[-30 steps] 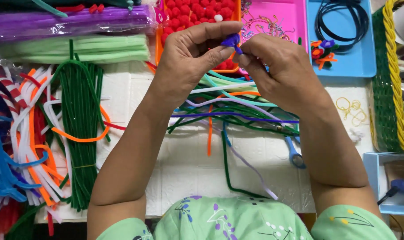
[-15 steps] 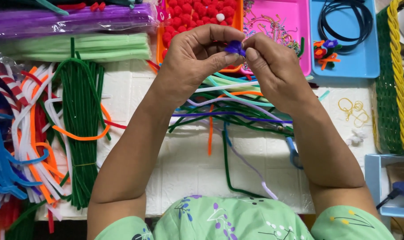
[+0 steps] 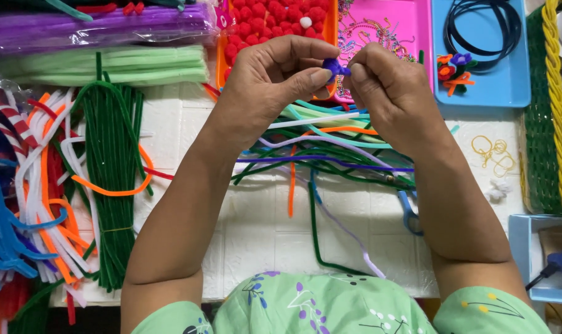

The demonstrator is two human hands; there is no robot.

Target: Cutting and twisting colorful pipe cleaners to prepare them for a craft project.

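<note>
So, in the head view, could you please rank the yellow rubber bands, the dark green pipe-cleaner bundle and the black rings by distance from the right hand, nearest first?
1. Yellow rubber bands: just right of the right hand, on the white mat.
2. Black rings: upper right, in the blue tray.
3. Dark green pipe-cleaner bundle: far left, beyond the left hand.

A home craft table: bundles of pipe cleaners (image 3: 111,185), orange tray of red pom-poms (image 3: 265,25), pink bead tray (image 3: 386,28), blue tray (image 3: 485,86), woven basket (image 3: 550,117), etc.
</note>
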